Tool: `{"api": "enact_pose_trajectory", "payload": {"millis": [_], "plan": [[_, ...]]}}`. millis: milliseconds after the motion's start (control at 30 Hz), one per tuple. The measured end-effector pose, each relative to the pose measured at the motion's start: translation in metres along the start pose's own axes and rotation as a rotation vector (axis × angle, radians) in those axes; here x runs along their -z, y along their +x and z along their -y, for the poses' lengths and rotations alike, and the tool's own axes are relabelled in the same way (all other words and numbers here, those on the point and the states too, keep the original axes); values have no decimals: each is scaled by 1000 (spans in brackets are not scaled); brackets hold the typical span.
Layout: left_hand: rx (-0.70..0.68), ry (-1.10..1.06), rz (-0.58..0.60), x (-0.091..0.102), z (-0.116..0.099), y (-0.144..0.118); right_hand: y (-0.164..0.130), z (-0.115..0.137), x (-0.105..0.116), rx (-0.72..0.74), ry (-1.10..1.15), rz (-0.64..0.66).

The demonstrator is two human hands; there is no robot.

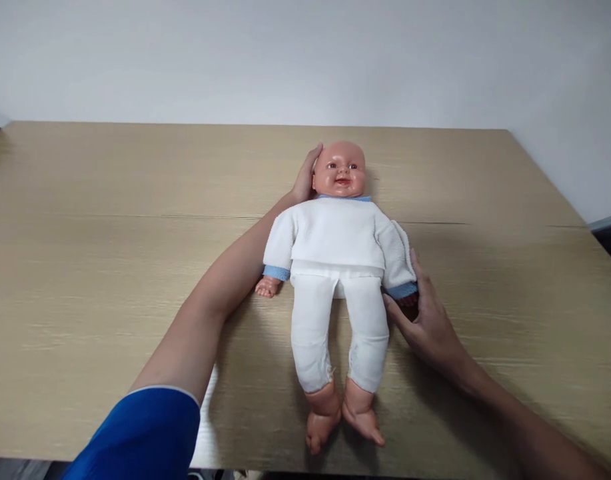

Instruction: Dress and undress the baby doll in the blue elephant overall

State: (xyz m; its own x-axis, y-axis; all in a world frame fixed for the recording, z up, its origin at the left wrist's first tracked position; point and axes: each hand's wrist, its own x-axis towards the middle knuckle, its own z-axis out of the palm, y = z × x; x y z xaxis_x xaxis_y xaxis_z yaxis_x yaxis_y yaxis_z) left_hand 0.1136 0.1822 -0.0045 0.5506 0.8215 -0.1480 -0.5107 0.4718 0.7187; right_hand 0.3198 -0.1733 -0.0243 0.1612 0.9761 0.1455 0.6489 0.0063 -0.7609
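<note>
Here we are at the wood-grain table, and centre stage is the bald baby doll, lying face up with its long axis running near to far: head at the far end, bare feet toward the near edge. The left hand reaches the farther of the two, set against the left side of that head. Most of its fingers are tucked out of sight, so I can't tell whether they're spread or pressed together.

Over on the right, the right hand sits nearer, thumb and fingers spread apart around the blue cuff of the white fleece top — thumb on the side by the white trousers, fingers along the outside of the sleeve. How firmly it presses, the view won't say.

So the spacing is the story: one hand at the far left, the other at the right by the cuff — a slanting line across the doll's length, with the torso lying between them.
</note>
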Motion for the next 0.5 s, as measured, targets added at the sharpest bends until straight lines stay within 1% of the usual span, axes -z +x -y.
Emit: {"api": "enact_pose_trajectory", "payload": {"millis": [67, 233, 333, 500], "plan": [[6, 3, 22, -1, 0, 0, 0, -1, 0, 11, -6, -4], [-50, 26, 31, -5, 1, -3, 2, -2, 1, 25, -12, 2], [-55, 43, 33, -6, 2, -3, 3, -2, 1, 30, -13, -2], [-77, 48, 17, -1, 5, 2, 3, -2, 1, 38, -19, 0]]}}
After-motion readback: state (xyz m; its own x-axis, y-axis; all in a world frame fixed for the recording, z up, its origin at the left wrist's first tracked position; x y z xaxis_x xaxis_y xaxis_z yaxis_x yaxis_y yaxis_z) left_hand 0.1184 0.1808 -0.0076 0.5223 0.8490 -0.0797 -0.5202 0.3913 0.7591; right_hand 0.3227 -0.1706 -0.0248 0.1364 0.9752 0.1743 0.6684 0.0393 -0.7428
